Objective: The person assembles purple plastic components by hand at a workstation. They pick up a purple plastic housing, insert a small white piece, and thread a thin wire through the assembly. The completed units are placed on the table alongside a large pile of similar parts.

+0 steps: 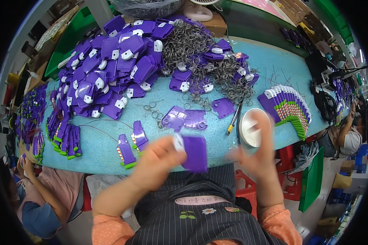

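My left hand (157,157) pinches a purple plastic casing (195,154) by its white end, above the table's near edge. To its right, my right hand (259,153) is blurred by motion, with thumb and fingers apart and nothing visible between them. Its fingers overlap the right side of a white round bowl (249,130). Beyond the held casing lie opened purple shell halves (184,118) and another loose purple shell (223,108). Two narrow purple pieces with green ends (126,150) lie left of my left hand, with thin wires attached.
A large heap of purple casings (110,65) fills the far left, beside a tangle of grey metal coils (188,43). A fanned row of finished-looking casings (288,107) lies at right. A yellow-tipped pen-like tool (234,120) rests left of the bowl. Another person (49,196) sits at left.
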The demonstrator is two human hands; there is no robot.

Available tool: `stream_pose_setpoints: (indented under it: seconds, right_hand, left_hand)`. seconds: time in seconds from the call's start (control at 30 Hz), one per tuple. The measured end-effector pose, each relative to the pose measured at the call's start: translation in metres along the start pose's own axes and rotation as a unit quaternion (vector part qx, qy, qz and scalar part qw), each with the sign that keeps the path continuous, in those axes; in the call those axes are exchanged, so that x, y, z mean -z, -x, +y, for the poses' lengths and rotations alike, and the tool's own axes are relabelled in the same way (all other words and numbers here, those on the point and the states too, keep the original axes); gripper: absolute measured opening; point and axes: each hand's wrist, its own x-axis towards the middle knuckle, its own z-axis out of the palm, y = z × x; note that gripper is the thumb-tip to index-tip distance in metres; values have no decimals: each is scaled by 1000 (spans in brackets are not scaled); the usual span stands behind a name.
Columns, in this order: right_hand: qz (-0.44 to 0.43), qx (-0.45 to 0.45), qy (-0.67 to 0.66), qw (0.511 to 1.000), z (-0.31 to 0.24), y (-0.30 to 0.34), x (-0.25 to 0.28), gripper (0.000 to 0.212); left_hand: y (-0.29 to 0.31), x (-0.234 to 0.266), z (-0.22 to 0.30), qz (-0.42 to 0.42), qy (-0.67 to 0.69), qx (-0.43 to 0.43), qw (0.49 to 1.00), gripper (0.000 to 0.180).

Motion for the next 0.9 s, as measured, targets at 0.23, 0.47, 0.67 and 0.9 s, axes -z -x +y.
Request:
stream_pose_setpoints:
  seconds: [0.23, 0.47, 0.67, 0.9]
  right_hand:
    - [-116, 131, -78, 981, -40, 21, -42, 77]
    - [-138, 88, -26, 986, -50, 30, -62, 80]
    - [-143, 61, -3, 988, -53, 45, -73, 77]
    - [-174, 117, 51, 976, -63, 1, -101, 80]
  left_hand:
    - [36, -16, -55, -12, -114, -2, 993, 40]
    - [52, -3, -36, -35, -480, -181, 858, 55]
    - [58, 25, -61, 127, -321, -73, 936, 34]
    - [89, 75, -6, 288, 2, -195, 937, 25]
